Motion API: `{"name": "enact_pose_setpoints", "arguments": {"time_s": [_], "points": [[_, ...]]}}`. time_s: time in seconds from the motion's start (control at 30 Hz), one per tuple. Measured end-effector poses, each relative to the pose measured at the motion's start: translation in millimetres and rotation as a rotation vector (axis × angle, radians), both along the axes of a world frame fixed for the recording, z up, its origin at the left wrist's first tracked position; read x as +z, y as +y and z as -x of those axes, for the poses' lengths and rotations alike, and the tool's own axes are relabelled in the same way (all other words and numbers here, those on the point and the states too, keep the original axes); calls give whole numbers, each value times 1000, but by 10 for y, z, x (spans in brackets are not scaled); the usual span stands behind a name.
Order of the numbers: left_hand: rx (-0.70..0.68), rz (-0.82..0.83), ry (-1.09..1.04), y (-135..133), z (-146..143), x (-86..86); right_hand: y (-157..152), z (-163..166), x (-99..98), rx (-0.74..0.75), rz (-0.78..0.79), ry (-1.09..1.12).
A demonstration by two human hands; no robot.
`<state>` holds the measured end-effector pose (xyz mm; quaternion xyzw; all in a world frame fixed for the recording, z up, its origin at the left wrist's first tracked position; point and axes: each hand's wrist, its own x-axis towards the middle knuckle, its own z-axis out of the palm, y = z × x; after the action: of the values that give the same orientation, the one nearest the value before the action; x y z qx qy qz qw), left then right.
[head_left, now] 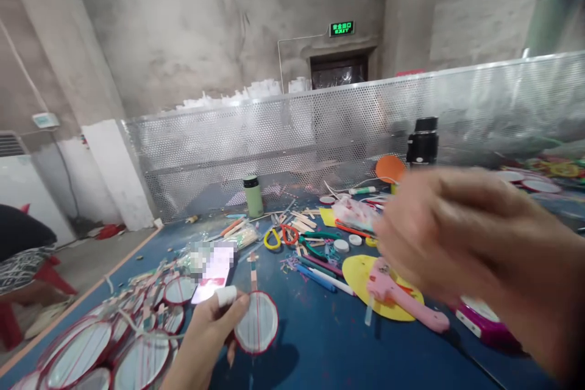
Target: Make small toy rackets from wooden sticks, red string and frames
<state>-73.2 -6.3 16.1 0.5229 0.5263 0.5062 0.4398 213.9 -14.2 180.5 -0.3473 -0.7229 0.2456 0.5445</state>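
My left hand (208, 332), with white tape round one finger, grips the edge of a small round white disc (259, 324) with a red rim. Red lines cross its face, and a wooden stick (253, 271) extends from its far edge. Raised close to the camera at the right is my right hand (457, 231), blurred, its fingers curled together; whatever they may hold is hidden. Beneath it lies a pink glue gun (402, 298) on a yellow oval sheet (359, 277). A lit phone (217, 271) rests just beyond my left hand.
Many similar red-rimmed discs (80, 353) pile up on the left of the blue table (320, 347). Scissors (273, 239), pliers (315, 244), pens (315, 278) and sticks lie mid-table. A green bottle (253, 198) and black flask (422, 143) stand before the perforated metal screen (219, 158). A person (22, 237) sits far left.
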Motion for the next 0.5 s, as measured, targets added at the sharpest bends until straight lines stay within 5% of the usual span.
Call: {"name": "enact_pose_setpoints", "arguments": {"time_s": [0.1,0.17,0.23,0.33,0.43,0.5], "points": [[7,32,-10,34,17,-45,217,310,607,252,-237,202],[12,38,-36,53,24,-67,455,521,915,173,-347,268],[14,40,-59,60,26,-76,693,675,1016,110,-460,326],[6,49,-71,37,19,-68,934,783,667,69,-437,195],[-31,66,-69,-19,-10,-42,996,818,-67,120,-127,-216],[-51,78,-70,-63,-45,-19,952,839,-517,139,81,-243]]}}
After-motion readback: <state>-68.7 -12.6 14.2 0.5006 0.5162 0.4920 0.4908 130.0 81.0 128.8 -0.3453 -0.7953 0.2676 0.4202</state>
